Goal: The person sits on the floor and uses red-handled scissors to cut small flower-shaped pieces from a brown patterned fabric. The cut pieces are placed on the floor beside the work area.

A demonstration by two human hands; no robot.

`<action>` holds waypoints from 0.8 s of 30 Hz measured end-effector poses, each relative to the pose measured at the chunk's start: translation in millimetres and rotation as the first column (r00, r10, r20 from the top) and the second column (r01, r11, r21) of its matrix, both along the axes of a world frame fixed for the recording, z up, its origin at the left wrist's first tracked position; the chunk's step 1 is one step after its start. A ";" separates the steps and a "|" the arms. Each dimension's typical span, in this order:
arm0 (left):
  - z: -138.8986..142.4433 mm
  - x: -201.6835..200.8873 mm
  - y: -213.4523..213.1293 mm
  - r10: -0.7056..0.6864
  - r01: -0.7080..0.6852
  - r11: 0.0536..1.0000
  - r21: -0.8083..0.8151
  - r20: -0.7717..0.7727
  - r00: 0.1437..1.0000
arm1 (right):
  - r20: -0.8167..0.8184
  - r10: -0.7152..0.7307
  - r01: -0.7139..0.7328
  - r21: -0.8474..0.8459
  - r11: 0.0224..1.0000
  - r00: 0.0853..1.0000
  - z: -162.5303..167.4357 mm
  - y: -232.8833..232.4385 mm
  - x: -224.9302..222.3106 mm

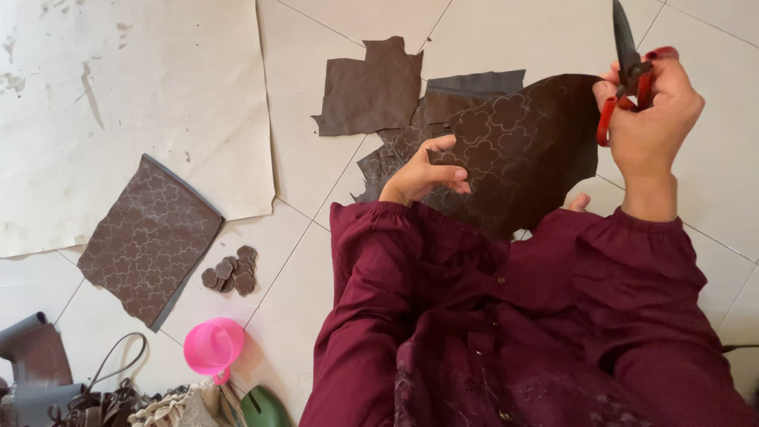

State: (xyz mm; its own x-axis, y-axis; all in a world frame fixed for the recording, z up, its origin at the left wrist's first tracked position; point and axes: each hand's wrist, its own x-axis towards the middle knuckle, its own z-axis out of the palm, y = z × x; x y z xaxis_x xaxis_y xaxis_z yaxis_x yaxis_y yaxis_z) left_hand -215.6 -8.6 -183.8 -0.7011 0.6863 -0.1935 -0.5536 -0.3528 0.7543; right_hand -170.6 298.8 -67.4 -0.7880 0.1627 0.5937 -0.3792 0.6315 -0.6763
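Pale floor tiles (316, 158) fill the frame, with a big sheet of cream paper (134, 103) spread across the upper left. Centre frame, the left hand (423, 172) pinches the near edge of a dark brown leather piece (522, 150) stamped with a flower-outline pattern, fingers (452, 170) closed on it, thumb on top, holding it up over the lap. At the upper right, the right hand (652, 111) grips red-handled scissors (628, 67), fingers curled through the loops; the dark blades point straight up toward the top edge, shut or nearly so, just beside the leather's upper right corner and not biting into it. Maroon sleeves (379, 300) and a maroon garment take up the lower right. Behind the held piece, on the floor at upper centre, lie a plain brown offcut (371, 91) and a grey scrap (482, 81), overlapping more patterned scraps (391, 154). Over on the left, a second patterned leather sheet (150, 237) lies flat, half on the paper, half on the tiles. Just to its right sits a small heap of cut flower-shaped pieces (233, 271). Below that, a pink plastic cup (212, 346) lies on its side, and the lower left corner is crowded with grey rolled material (32, 348) and tangled straps (111, 387).
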 end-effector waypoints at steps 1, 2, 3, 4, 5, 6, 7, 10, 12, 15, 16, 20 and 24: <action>0.4 0.3 -0.8 -0.061 0.060 0.997 0.038 0.025 0.998 | -0.003 -0.006 0.006 0.022 1.000 1.000 -6.2 -0.9 -0.3; 0.2 0.6 0.1 -0.068 0.066 0.997 0.031 0.054 0.996 | -0.007 -0.012 0.012 0.044 0.999 1.000 -12.0 -2.2 -1.2; -0.4 0.9 2.8 -0.076 0.075 0.997 0.024 0.084 0.994 | 0.031 -0.036 0.036 0.019 0.999 0.999 -16.6 -3.4 -0.9; -1.7 1.4 6.1 -0.085 0.084 0.996 0.017 0.113 0.990 | 0.052 -0.043 0.044 -0.021 0.999 0.998 -20.0 -5.0 -0.9; -3.5 1.2 12.0 -0.016 0.020 0.999 -0.029 0.149 0.989 | 0.072 -0.050 0.054 -0.061 0.997 0.996 -22.2 -7.3 -0.4; -5.5 -0.3 20.6 0.058 -0.044 0.996 -0.078 0.179 0.982 | 0.072 -0.036 0.044 -0.116 0.992 0.997 -23.1 -10.1 0.0; -7.7 -2.8 27.3 0.132 -0.107 0.986 -0.129 0.204 0.970 | 0.070 -0.022 0.034 -0.171 0.985 0.997 -22.9 -13.3 1.1; -14.1 -9.6 35.6 0.389 -0.416 0.907 0.072 0.237 0.890 | 0.425 0.098 0.188 -0.579 0.793 0.900 -18.5 -23.8 9.9; -17.2 -12.9 35.7 0.515 -0.542 0.833 0.111 0.205 0.832 | 0.535 0.242 0.125 -0.560 0.819 0.810 -17.9 -32.2 16.3; -19.3 -17.6 32.7 0.630 -0.662 0.729 0.172 0.207 0.748 | 0.565 0.524 -0.033 -0.660 0.751 0.638 -26.1 -43.8 18.5; -20.0 -17.9 31.8 0.656 -0.690 0.699 0.188 0.219 0.723 | 0.545 0.620 -0.081 -0.711 0.699 0.564 -31.4 -47.4 17.3; -23.8 -21.3 26.1 0.672 -0.709 0.647 0.279 0.229 0.704 | 0.864 0.391 -0.185 -0.348 0.919 0.318 -54.5 -54.2 9.7; -30.1 -26.0 17.6 0.677 -0.706 0.641 0.301 0.212 0.705 | 0.932 0.272 -0.339 -0.183 0.923 0.239 -71.3 -54.9 8.1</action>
State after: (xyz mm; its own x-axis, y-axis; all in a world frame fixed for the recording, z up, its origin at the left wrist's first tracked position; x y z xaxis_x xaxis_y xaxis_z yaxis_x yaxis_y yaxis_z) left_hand -241.6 9.0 -213.9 -0.9920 0.0350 -0.1217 -0.0895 -0.8739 0.4779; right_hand -162.5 243.9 -138.6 -0.7839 -0.2263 -0.5782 0.3104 0.6637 -0.6806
